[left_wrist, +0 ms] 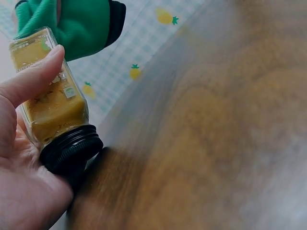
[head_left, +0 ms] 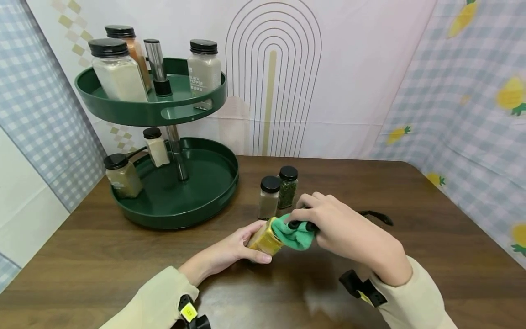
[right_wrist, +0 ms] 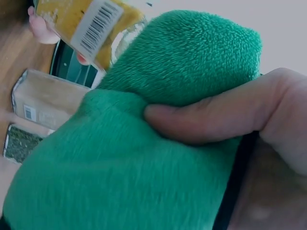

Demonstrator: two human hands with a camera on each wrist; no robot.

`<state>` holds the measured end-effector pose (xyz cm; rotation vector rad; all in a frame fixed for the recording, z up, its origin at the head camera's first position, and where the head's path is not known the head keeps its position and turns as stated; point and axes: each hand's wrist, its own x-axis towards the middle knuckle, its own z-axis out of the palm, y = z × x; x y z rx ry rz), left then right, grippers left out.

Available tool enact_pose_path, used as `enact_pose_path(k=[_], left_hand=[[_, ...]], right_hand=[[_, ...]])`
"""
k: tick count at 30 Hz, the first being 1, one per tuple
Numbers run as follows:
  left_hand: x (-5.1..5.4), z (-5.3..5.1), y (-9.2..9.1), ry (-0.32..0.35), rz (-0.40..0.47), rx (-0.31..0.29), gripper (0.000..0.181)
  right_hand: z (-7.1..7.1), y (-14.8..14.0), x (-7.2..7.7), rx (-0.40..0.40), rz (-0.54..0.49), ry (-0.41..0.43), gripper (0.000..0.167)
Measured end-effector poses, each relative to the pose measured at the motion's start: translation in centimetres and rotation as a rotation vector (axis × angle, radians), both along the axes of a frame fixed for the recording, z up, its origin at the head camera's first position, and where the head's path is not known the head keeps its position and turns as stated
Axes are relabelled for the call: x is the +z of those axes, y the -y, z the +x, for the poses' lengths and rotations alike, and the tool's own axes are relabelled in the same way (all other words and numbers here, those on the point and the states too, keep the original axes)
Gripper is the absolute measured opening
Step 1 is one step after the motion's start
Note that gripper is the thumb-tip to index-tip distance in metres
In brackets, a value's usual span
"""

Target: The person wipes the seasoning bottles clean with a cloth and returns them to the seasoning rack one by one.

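A spice jar of yellow powder point(head_left: 265, 241) is held tilted above the wooden table by my left hand point(head_left: 230, 251). In the left wrist view, the thumb lies along the jar's side and its black lid point(left_wrist: 72, 146) points down toward the palm. My right hand point(head_left: 334, 224) grips a green cloth point(head_left: 297, 235) with black edging, and the cloth touches the jar's base end. The right wrist view shows the thumb pressing into the folded cloth point(right_wrist: 120, 158). A barcode label point(right_wrist: 97, 26) shows on the jar there. The right hand's other fingers are mostly hidden in that view.
Just beyond my hands stand a jar of beige powder point(head_left: 269, 198) and a jar of green herbs point(head_left: 288, 187). At the left is a two-tier green rack point(head_left: 176, 219) with several black-lidded jars. A black strap point(head_left: 377, 216) lies right of my right hand.
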<state>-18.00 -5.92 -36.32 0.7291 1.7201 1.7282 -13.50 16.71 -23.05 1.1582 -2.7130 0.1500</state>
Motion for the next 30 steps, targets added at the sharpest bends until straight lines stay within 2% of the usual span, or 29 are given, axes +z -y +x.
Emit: enact_pose_path(k=[7,11,14,19,24,30], left_hand=[[0.0,0.0,0.0,-0.005,-0.002,0.006,0.062],[-0.1,0.0,0.0,-0.009,0.007,0.013,0.061],[-0.1,0.0,0.1,-0.002,0.011,0.01,0.06],[0.1,-0.3,0.1,-0.003,0.003,0.014,0.059],[0.1,-0.2,0.1,0.017,0.002,0.014,0.059],[0.0,0.0,0.1,0.02,0.0,0.01,0.059]], right_hand=[[0.3,-1.0,0.7,-0.076,0.091,0.038,0.054],[0.4,-1.4,0.9,-0.098,0.08,0.007,0.052],[0.2,-1.2,0.9,-0.083,0.013,-0.047,0.052],[-0.1,-0.2,0.6,0.0,-0.061,-0.107,0.056],[-0.3,0.7,-0.2,0.036,-0.045,-0.098,0.056],[-0.2,0.7,-0.5,0.014,-0.013,-0.089,0.058]])
